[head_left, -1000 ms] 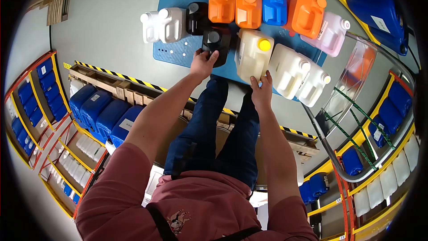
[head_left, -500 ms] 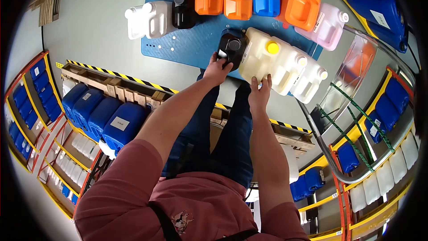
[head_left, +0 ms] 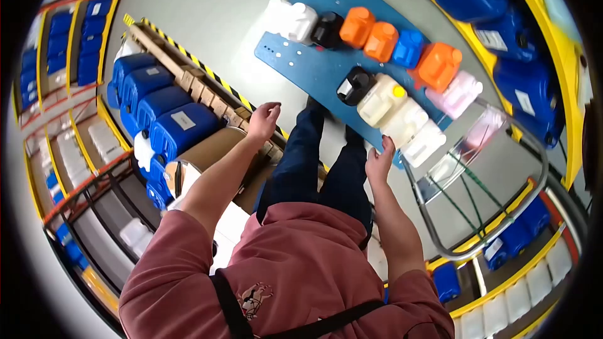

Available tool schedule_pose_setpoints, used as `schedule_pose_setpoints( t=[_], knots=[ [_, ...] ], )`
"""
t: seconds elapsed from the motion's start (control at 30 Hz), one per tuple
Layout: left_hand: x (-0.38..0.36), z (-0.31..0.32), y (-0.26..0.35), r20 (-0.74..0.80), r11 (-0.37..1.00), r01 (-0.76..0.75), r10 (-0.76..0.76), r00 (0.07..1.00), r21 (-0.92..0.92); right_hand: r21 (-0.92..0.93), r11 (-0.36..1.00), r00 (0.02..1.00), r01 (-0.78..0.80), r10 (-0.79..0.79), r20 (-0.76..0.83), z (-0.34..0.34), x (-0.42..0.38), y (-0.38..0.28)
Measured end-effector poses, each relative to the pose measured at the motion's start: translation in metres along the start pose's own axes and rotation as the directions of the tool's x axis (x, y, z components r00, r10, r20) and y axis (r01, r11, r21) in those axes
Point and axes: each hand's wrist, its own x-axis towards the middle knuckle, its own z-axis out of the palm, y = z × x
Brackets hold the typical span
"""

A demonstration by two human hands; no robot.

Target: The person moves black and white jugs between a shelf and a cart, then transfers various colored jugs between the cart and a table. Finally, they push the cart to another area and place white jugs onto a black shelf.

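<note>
My left hand (head_left: 264, 120) is in the air left of the blue platform (head_left: 286, 63), its fingers loosely bent and nothing in it. My right hand (head_left: 380, 160) is open, its fingertips right at the near side of the cream jerrycans. Closest to it are a cream jerrycan (head_left: 407, 119) and a whitish jerrycan (head_left: 424, 144). Beside them stand a cream jerrycan with a yellow cap (head_left: 379, 102) and a black jerrycan (head_left: 356, 86); these form the near row on the platform.
The far row holds white jerrycans (head_left: 303, 22), a black one (head_left: 326, 29), orange ones (head_left: 358, 27), a blue one (head_left: 408, 49) and a pinkish one (head_left: 453, 94). A metal handle frame (head_left: 433, 229) rises at the platform's right. Blue drums (head_left: 182, 129) stand behind my left arm.
My left hand has let go of the black jerrycan and moved away to the left. My view has turned, and the right hand stays near the cream jerrycans.
</note>
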Motion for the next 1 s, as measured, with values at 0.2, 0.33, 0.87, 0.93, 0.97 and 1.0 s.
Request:
schedule_pose_setpoints(
  t=[0.2,0.33,0.87,0.93,0.97,1.0],
  knots=[
    [-0.18,-0.055,-0.034,-0.295,0.928,0.066,-0.184,0.938,-0.368,-0.161,0.962,0.939,0.221,-0.165,0.303,-0.025,0.064,-0.04],
    [-0.289,-0.065,-0.041,-0.303,0.76,0.088,-0.359,0.883,-0.644,-0.029,0.939,0.821,0.342,-0.284,0.496,0.033,0.105,-0.117],
    [-0.478,-0.087,-0.268,-0.264,0.192,-0.433,-0.958,0.113,-0.881,0.201,0.591,-0.228,0.781,-0.029,0.973,0.301,-0.291,-0.276],
    [-0.467,-0.119,-0.262,-0.297,0.203,-0.456,-0.944,0.145,-0.867,0.285,0.487,-0.344,0.826,0.033,0.939,0.307,-0.332,-0.283],
    [-0.462,-0.137,-0.254,-0.318,0.22,-0.425,-0.932,0.175,-0.878,0.281,0.48,-0.341,0.831,0.04,0.939,0.313,-0.347,-0.287],
    [-0.454,-0.151,-0.251,-0.34,0.239,-0.396,-0.918,0.205,-0.886,0.312,0.454,-0.364,0.835,0.031,0.931,0.32,-0.36,-0.292]
  ],
)
